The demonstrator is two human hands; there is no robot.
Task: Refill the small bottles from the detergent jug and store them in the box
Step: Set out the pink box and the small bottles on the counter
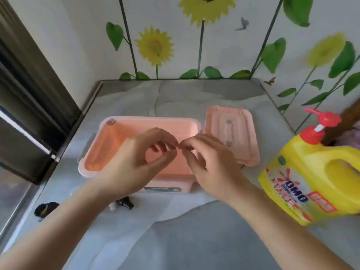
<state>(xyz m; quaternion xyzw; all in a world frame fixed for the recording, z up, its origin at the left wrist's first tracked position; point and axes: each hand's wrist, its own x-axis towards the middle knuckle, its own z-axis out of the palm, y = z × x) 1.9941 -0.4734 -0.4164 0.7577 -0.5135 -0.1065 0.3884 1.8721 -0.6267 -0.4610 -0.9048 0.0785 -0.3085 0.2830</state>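
A: Hands, status?

B: My left hand (136, 158) and right hand (210, 162) meet fingertip to fingertip over the pink box (116, 131), mid-frame; whether they pinch anything, I cannot tell. Jug (315, 172) stands at right edge; small bottle (121, 204) lies bottom-left of the box.

A: Advice?

B: I'd grasp the bottle first.

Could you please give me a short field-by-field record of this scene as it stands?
box: pink box open on the grey cloth, inside appears empty
lid: pink lid off, lying flat just right of the box
jug: yellow detergent jug with red pump, at right, upright
small bottle: one with a black cap lying on its side in front of the box
left hand: left hand over the box, fingers curled, nothing visibly held
right hand: right hand beside it, fingertips nearly meeting the left's
dark item: unclear object at left edge
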